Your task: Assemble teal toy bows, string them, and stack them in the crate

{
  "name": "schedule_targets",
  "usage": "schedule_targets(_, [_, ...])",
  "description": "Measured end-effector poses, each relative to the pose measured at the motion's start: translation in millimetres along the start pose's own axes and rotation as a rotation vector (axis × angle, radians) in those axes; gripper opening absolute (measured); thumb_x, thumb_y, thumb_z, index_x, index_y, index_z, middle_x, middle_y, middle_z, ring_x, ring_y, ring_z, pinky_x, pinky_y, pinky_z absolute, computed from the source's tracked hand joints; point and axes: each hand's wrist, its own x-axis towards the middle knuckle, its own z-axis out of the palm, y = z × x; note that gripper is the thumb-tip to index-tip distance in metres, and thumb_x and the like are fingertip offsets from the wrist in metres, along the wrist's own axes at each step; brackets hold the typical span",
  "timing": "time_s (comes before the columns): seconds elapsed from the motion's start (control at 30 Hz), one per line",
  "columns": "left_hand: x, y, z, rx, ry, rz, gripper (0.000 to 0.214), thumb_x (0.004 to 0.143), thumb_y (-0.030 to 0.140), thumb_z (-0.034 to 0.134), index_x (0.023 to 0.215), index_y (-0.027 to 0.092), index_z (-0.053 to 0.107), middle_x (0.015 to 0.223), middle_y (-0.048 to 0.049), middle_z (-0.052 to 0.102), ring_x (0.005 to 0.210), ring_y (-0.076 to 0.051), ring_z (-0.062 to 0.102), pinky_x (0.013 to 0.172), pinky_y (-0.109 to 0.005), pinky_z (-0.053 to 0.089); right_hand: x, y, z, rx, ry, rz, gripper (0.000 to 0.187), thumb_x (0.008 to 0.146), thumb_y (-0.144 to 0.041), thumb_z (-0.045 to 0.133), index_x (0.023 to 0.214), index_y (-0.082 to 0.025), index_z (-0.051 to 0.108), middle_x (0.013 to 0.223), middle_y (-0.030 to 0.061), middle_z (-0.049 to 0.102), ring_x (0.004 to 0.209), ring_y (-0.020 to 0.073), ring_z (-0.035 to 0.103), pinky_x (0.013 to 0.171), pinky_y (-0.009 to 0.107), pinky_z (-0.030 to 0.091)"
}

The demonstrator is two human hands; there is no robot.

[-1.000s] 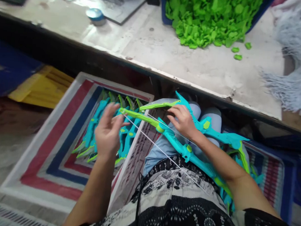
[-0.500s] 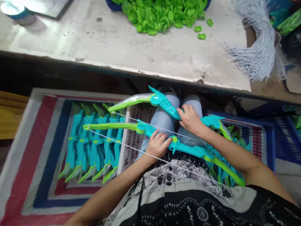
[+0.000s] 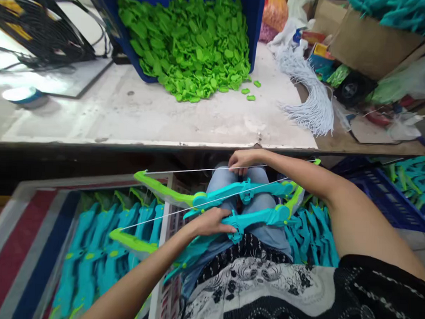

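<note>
Two teal toy bows with lime-green limbs lie across my lap. My left hand (image 3: 210, 223) is closed round the grip of the nearer bow (image 3: 255, 217). My right hand (image 3: 243, 159) reaches to the table edge with its fingers pinched on the white string (image 3: 184, 170) of the farther bow (image 3: 232, 193). Both strings run taut to the left.
A striped bag-lined crate (image 3: 28, 246) at my left holds several finished bows. More bows fill a crate (image 3: 310, 237) at my right. On the worn table (image 3: 186, 119) lie a blue bin of green plastic parts (image 3: 188, 42), a bundle of white strings (image 3: 312, 93) and a tape roll (image 3: 21, 96).
My view tilted up toward the table. The bows turned and shifted on my lap. My right hand moved from the farther bow's body up to its string; my left hand stays on the nearer bow.
</note>
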Motion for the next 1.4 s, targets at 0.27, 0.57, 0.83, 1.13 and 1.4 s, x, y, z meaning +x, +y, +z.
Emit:
schedule_targets(0.27, [13.4, 5.8, 9.0, 0.121, 0.063, -0.094, 0.037, 0.087, 0.046, 0.056, 0.108, 0.017, 0.064, 0.107, -0.0127, 0.071, 0.098, -0.029, 0.067, 0.08, -0.034, 0.049, -8.3, 18.7, -113.1, -0.297, 1.209, -0.07, 0.023, 0.089, -0.012, 0.049, 0.106, -0.011, 0.065, 0.105, 0.0104, 0.066, 0.1, 0.0197, 0.063, 0.096, 0.039, 0.052])
schedule_targets(0.57, [40.9, 15.9, 25.5, -0.045, 0.212, -0.063, 0.037, 0.087, 0.042, 0.062, 0.113, 0.017, 0.065, 0.114, -0.0115, 0.069, 0.105, -0.027, 0.065, 0.09, -0.035, 0.051, 43.3, 61.8, -182.1, -0.343, 1.292, 0.013, 0.018, 0.089, -0.003, 0.043, 0.081, -0.016, 0.052, 0.103, 0.0107, 0.055, 0.129, 0.0388, 0.043, 0.109, 0.065, 0.03])
schedule_targets(0.83, [48.3, 20.2, -4.8, 0.18, 0.748, 0.198, 0.032, 0.09, 0.032, 0.059, 0.118, 0.017, 0.062, 0.118, -0.0155, 0.062, 0.111, -0.029, 0.058, 0.095, -0.046, 0.05, -44.4, 41.2, -81.5, -0.069, 1.31, -0.172, 0.014, 0.1, -0.027, 0.042, 0.091, -0.021, 0.051, 0.077, 0.0, 0.058, 0.078, 0.0125, 0.061, 0.078, 0.027, 0.051])
schedule_targets(1.13, [61.5, 19.9, -20.1, 0.144, 0.746, 0.218, 0.026, 0.091, 0.03, 0.054, 0.11, 0.016, 0.066, 0.11, -0.0127, 0.066, 0.105, -0.026, 0.061, 0.093, -0.043, 0.05, -117.0, 61.3, 130.8, 0.055, 0.702, -0.215, 0.019, 0.096, -0.028, 0.049, 0.101, -0.018, 0.064, 0.092, 0.004, 0.069, 0.085, 0.0168, 0.064, 0.077, 0.029, 0.049])
schedule_targets(1.4, [32.9, -0.4, 29.7, -0.119, 0.211, -0.002, 0.04, 0.09, 0.036, 0.048, 0.118, 0.016, 0.067, 0.117, -0.0117, 0.072, 0.105, -0.027, 0.068, 0.094, -0.039, 0.051, -94.1, 53.1, 181.5, -0.039, 0.553, -0.196, 0.018, 0.093, -0.022, 0.056, 0.108, -0.019, 0.065, 0.097, 0.0057, 0.069, 0.088, 0.0169, 0.063, 0.078, 0.029, 0.049])
